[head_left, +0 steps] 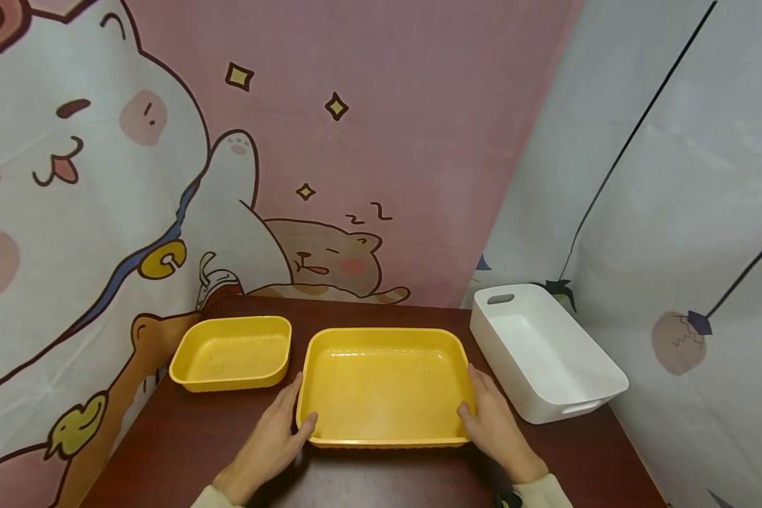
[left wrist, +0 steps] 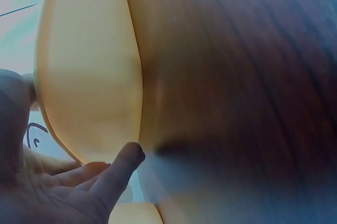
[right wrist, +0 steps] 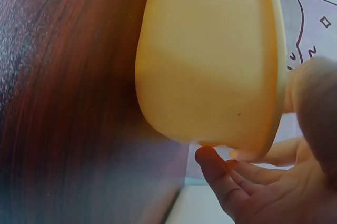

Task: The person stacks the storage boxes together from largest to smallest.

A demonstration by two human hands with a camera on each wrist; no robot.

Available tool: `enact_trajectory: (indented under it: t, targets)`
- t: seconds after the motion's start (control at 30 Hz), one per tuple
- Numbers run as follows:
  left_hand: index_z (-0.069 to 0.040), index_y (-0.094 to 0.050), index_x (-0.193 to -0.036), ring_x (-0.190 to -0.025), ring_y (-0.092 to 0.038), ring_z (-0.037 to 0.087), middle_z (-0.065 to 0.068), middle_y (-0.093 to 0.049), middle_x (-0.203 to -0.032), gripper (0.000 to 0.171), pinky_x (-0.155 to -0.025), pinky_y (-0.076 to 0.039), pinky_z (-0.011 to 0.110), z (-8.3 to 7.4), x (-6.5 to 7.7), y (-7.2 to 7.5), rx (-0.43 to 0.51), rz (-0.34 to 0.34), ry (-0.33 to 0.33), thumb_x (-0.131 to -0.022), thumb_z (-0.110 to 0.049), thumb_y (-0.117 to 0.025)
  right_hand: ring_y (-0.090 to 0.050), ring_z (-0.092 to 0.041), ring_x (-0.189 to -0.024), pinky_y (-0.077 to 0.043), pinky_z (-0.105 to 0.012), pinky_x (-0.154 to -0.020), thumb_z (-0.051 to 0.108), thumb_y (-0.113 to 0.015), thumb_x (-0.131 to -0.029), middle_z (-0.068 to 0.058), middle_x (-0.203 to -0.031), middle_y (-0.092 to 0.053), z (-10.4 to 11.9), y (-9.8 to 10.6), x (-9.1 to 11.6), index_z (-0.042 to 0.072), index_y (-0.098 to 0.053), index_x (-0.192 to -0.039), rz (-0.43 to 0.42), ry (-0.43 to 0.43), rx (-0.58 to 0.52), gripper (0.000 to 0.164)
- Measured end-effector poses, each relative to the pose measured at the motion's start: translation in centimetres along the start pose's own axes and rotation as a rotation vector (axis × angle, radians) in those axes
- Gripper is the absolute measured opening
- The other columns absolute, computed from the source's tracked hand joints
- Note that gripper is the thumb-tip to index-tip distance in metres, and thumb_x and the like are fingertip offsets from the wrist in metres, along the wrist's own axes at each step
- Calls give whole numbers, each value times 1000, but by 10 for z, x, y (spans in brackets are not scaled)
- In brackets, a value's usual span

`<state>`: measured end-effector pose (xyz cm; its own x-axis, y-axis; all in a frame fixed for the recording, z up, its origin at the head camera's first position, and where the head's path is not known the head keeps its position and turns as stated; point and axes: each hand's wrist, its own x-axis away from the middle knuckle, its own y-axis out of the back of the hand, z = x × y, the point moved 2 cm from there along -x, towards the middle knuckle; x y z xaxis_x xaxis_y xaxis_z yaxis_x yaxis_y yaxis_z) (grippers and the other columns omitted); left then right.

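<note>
A large yellow plastic tray [head_left: 387, 388] with raised sides and rounded corners lies in front of me on the dark wooden table, its inside bare. My left hand [head_left: 269, 437] grips its left end, thumb over the rim and fingers along the outer wall. At the opposite end my right hand [head_left: 497, 427] holds it the same way. In the left wrist view the fingers [left wrist: 118, 174] lie against the tray's outer side [left wrist: 92, 66]. The right wrist view shows fingertips at the lower end of the tray wall [right wrist: 210, 60].
A smaller yellow tray [head_left: 235, 353] stands to the left, near the left hand. On the right is a white bin [head_left: 559, 346] with handle slots, set at an angle. Printed cloth [head_left: 432, 141] with cartoon animals hangs behind the table [head_left: 368, 476] and along its sides.
</note>
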<state>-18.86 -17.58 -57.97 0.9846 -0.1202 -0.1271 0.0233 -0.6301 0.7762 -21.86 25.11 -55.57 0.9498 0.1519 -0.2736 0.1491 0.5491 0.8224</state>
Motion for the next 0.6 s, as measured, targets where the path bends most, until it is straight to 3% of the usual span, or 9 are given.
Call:
enact_trajectory:
  t: [0.27, 0.6]
  targets:
    - [5, -36, -179, -158, -63, 42, 25, -52, -179, 87, -125, -56, 61, -2, 0, 0, -16, -61, -71, -109, -23, -79, -72, -49, -139, -61, -65, -114, -11, -70, -95, -38, -158, -63, -1, 2, 2, -18, -49, -166, -18, -9, 1, 74]
    - [6, -35, -179, -156, -64, 38, 24, -52, -179, 85, -123, -59, 59, -6, 0, 1, -14, -49, -97, -109, -18, -77, -74, -46, -135, -61, -64, -110, -11, -72, -93, -34, -156, -67, -5, 6, 5, -17, -55, -162, -29, -3, 1, 72]
